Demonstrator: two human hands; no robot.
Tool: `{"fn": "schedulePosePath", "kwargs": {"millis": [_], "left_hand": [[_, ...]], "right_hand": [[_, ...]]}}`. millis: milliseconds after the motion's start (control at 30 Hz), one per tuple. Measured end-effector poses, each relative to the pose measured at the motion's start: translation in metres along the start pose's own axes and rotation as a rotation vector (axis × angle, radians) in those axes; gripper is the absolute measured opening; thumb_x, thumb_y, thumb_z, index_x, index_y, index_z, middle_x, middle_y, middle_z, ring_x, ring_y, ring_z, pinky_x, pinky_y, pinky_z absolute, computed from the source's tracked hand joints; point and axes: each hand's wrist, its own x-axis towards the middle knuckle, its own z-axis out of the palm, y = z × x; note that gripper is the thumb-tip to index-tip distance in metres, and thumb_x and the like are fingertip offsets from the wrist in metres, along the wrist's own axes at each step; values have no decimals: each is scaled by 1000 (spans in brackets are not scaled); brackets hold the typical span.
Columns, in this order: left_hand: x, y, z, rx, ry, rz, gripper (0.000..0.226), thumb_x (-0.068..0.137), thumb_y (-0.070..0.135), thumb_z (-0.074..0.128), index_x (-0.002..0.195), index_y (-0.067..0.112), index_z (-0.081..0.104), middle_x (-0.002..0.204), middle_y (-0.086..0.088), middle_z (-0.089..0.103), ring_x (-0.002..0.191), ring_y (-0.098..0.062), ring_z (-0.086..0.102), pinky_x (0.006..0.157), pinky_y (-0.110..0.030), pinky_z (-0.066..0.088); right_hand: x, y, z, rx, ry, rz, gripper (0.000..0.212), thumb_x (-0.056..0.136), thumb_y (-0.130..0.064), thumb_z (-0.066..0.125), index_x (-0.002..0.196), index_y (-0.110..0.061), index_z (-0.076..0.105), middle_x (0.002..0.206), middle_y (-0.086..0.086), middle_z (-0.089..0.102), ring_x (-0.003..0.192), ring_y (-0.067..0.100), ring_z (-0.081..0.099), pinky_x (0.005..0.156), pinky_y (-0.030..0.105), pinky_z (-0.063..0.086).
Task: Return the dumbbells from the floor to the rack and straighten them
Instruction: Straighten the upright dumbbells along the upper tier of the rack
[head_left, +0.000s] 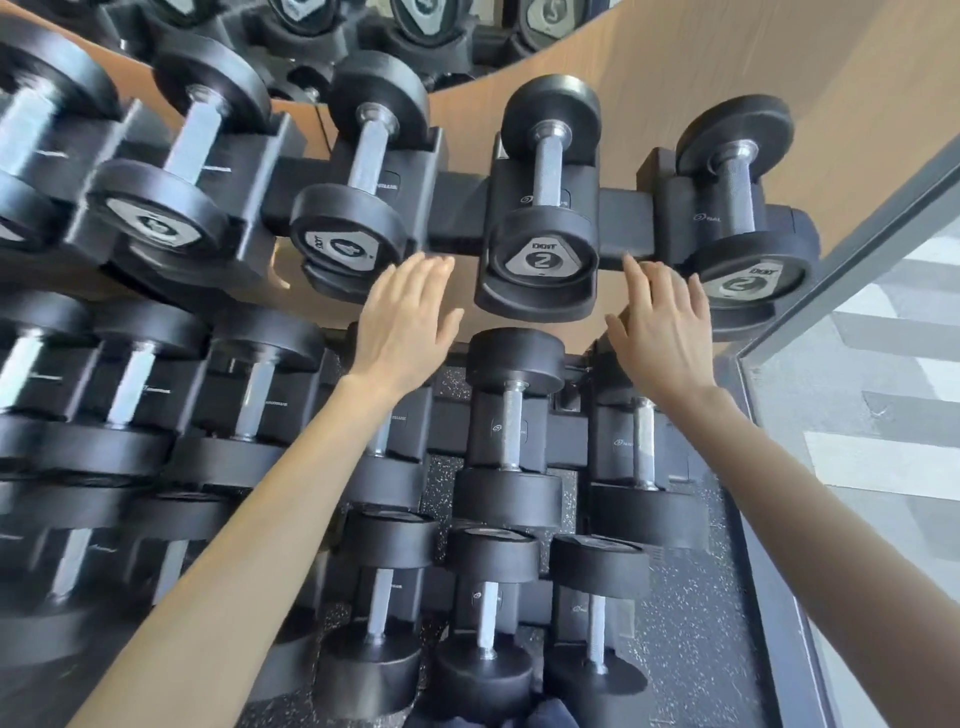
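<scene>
Open hands flank a racked dumbbell on the top tier.
The dumbbell marked 2 (543, 208) lies in its cradle on the rack (457, 213), handle running near to far. The left hand (402, 322) hovers just left of its near head and the right hand (662, 322) just right, both with fingers straight, grasping nothing. More dumbbells (511, 415) sit on the lower tiers.

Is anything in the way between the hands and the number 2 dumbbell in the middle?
Nothing visible is. The left hand and right hand are open on either side of the dumbbell, beside its front end, with only bare gaps between.
</scene>
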Motion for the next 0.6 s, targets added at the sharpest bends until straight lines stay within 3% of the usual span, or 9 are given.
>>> {"fn": "schedulePosePath", "kwargs": {"millis": [267,600], "left_hand": [[-98,-6,-27,246,-147,-143,61,95,38,46,146,12,29,152,-14,29,142,-29,22,116,-47,13],[-126,-43,-52,248,-110,-233,60,95,38,44,148,15,26,154,-14,23,143,-28,19,116,-46,14]], "right_hand": [[-40,-46,3,72,-59,-201,62,88,-23,57,141,-3,33,139,22,42,132,36,35,109,58,22],[-41,-105,1,132,-117,-370,61,87,-19,57,141,-4,32,138,19,42,130,34,37,108,52,25]]}}
